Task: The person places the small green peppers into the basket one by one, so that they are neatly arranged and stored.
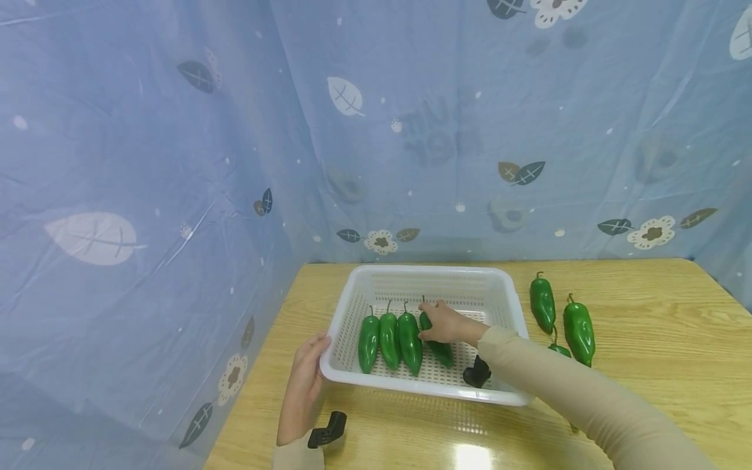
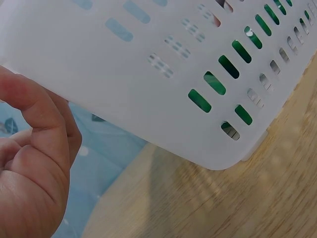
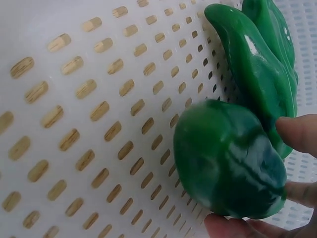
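Note:
A white perforated plastic basket (image 1: 423,386) stands on the table. Three green peppers (image 1: 369,343) lie side by side in its left half, stems pointing away. To the right of them, my right hand (image 1: 445,323) holds another green pepper (image 1: 442,354) by its upper part, thumb and fingers on its two sides. In the right wrist view this pepper (image 3: 223,158) lies close to the basket floor, its blunt end nearest the camera. My left hand (image 1: 309,362) grips the basket's left rim near the front corner; its fingers (image 2: 54,114) bend up against the edge.
More green peppers (image 1: 578,329) lie on the wooden table (image 1: 664,339), right of the basket, some partly hidden by the right sleeve (image 1: 564,385). Black wrist-camera mounts (image 1: 329,431) sit at both wrists. A blue patterned curtain (image 1: 435,130) hangs behind and at left.

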`<state>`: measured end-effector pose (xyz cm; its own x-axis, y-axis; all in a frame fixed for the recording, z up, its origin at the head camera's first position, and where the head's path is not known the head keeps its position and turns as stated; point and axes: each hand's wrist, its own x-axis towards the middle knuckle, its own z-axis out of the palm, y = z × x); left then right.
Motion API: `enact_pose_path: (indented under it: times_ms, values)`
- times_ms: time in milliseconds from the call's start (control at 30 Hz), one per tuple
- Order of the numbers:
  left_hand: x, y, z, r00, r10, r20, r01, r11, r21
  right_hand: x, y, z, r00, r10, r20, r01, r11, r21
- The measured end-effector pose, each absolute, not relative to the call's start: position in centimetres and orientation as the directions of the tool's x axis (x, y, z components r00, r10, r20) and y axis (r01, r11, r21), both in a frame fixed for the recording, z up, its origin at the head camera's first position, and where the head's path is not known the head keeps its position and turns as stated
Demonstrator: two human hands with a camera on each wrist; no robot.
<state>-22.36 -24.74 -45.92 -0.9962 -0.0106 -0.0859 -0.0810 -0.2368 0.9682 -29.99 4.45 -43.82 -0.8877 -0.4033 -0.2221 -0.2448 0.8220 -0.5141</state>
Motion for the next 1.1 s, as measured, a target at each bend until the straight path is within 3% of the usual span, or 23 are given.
enact_pose_path:
  times_ms: [700, 1100]
  values:
    - [-22.3, -24.7, -45.9, -0.996, -0.003, -0.084, -0.081, -0.235, 0.969, -30.2, 4.5, -43.8, -0.887, -0.412, -0.208, -0.253, 0.812, -0.527]
    - [-22.3, -24.7, -45.9, -0.997, -0.002, -0.083, -0.081, -0.218, 0.973, -31.2, 5.8, -41.6, -0.897, -0.404, -0.177, -0.252, 0.799, -0.546]
